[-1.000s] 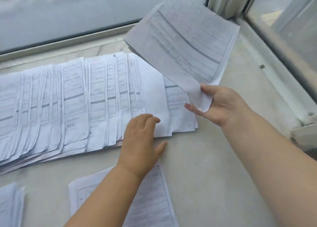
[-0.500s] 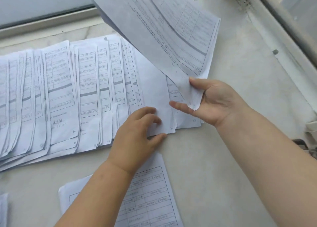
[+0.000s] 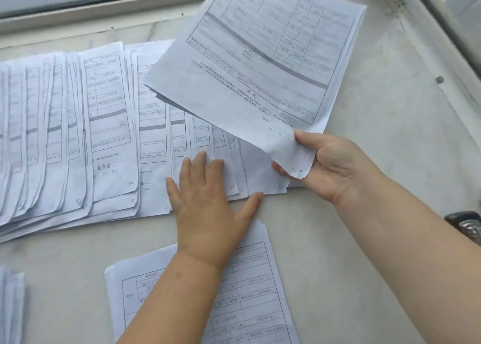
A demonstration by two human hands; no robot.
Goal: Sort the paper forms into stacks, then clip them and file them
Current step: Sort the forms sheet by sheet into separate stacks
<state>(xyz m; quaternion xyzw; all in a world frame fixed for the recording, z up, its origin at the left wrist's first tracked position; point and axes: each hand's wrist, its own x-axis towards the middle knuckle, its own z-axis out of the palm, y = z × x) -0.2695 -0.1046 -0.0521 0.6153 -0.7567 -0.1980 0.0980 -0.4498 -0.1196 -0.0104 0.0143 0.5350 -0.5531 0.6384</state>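
Handwritten "80" marks a corner of one fanned form (image 3: pixel 109 125); printed text illegible.

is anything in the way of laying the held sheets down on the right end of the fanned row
Yes: the left hand lies flat on the fanned row near that end, just below the held sheets pinched by the right hand. Nothing else visible blocks it.

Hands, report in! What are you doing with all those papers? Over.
Left hand flat on fanned row of forms. Right hand pinching lifted forms. Nothing blocking.
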